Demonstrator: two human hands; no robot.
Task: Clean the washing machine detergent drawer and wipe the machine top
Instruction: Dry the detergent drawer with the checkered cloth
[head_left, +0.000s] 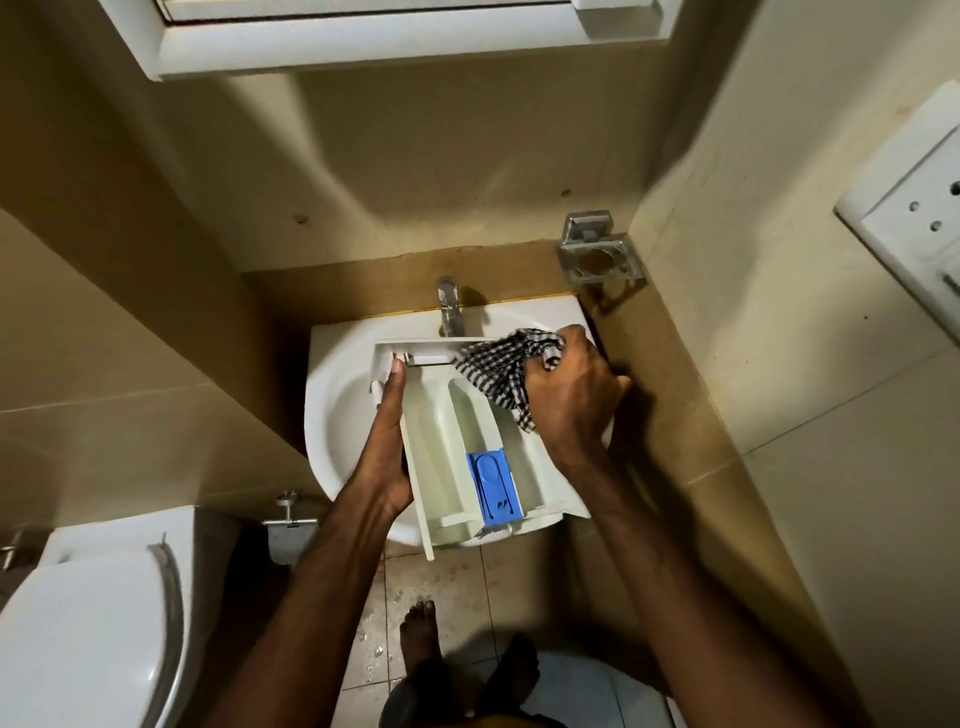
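1. Detergent drawer (457, 447) lies out of the machine, resting across the white washbasin (332, 415) with its near end jutting past the basin's front rim; held there, any rinse water or grime can fall into the bowl rather than onto the floor.
2. Its blue softener insert (493, 486) sits in the near compartment, while the pale long compartments face up, open to wiping.
3. Left hand (387, 441) is closed along the drawer's left wall, thumb reaching to the far corner, seemingly to steady the drawer against the push of the wiping.
4. Right hand (571, 395) is clenched around a bunched black-and-white checked cloth (498, 374), pressing it into the far right part of the drawer; I judge the wiping of the compartments is under way.
5. Tap (449, 306) stands just behind the drawer's far end, handy for rinsing; no water shows running.
6. Toilet (88, 613) is at the left, a metal holder (597, 257) on the wall at the right. The washing machine itself is not in view, so its top looks not yet dealt with.
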